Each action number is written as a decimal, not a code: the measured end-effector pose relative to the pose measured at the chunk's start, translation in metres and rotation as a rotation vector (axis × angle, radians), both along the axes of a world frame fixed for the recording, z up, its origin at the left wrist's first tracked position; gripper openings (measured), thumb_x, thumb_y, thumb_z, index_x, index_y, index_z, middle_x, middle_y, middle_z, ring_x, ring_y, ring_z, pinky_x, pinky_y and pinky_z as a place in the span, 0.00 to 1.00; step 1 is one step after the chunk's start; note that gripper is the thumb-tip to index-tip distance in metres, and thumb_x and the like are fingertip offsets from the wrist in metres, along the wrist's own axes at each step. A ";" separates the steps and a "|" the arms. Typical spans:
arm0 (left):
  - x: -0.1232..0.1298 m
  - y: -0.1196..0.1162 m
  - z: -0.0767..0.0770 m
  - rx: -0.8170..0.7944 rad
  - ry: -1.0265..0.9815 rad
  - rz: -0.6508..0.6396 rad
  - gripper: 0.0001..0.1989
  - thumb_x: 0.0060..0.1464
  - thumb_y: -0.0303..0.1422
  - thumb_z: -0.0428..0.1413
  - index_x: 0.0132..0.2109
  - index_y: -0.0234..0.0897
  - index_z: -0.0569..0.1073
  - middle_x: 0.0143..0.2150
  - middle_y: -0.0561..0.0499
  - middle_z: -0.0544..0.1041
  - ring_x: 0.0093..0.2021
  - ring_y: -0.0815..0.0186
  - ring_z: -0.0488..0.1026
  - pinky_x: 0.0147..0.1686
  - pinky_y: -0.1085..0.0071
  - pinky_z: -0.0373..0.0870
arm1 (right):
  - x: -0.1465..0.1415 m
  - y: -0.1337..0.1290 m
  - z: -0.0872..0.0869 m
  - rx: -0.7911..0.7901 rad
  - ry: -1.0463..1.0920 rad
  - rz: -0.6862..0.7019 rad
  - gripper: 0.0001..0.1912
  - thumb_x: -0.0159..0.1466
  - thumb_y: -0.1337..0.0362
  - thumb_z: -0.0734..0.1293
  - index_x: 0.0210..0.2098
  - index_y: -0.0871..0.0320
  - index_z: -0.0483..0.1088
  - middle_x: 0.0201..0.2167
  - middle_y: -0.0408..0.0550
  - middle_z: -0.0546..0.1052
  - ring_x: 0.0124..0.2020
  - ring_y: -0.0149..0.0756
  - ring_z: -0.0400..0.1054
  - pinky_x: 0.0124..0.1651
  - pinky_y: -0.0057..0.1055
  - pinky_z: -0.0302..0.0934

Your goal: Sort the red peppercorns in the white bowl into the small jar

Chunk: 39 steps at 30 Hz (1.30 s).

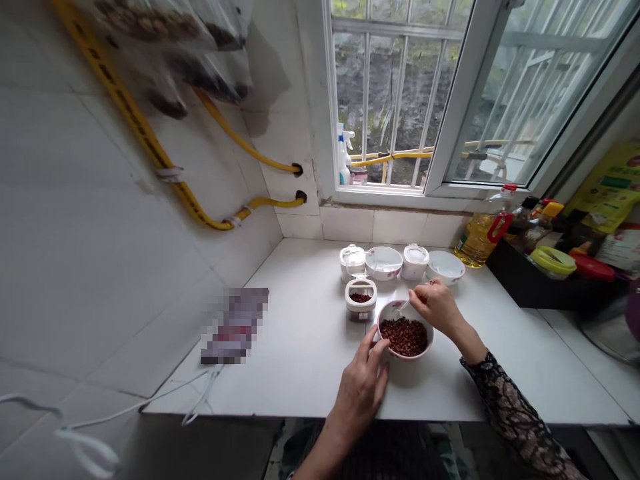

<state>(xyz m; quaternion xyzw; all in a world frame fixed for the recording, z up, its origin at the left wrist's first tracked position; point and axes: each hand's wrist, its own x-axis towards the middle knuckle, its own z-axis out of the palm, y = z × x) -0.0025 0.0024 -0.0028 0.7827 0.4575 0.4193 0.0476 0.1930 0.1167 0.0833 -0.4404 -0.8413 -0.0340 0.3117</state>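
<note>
A white bowl with a pink rim holds a heap of small red-brown pieces. My left hand rests against the bowl's left side, fingers apart and touching its rim. Over the bowl's upper right edge, my right hand is closed on the handle of a clear spoon, whose lower end is inside the bowl. Just left and behind stands an open square jar with similar dark red pieces in it.
Behind stand two lidded white jars and two white bowls. An oil bottle and a black box of condiments are at right. A blurred-out flat object with a white cable lies left.
</note>
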 end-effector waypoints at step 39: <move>0.000 -0.001 0.001 -0.023 -0.011 -0.001 0.22 0.59 0.21 0.48 0.59 0.39 0.61 0.65 0.38 0.63 0.62 0.56 0.67 0.54 0.62 0.73 | 0.000 0.006 -0.016 -0.615 0.744 -0.036 0.28 0.55 0.42 0.64 0.13 0.56 0.57 0.12 0.39 0.57 0.17 0.25 0.46 0.20 0.27 0.41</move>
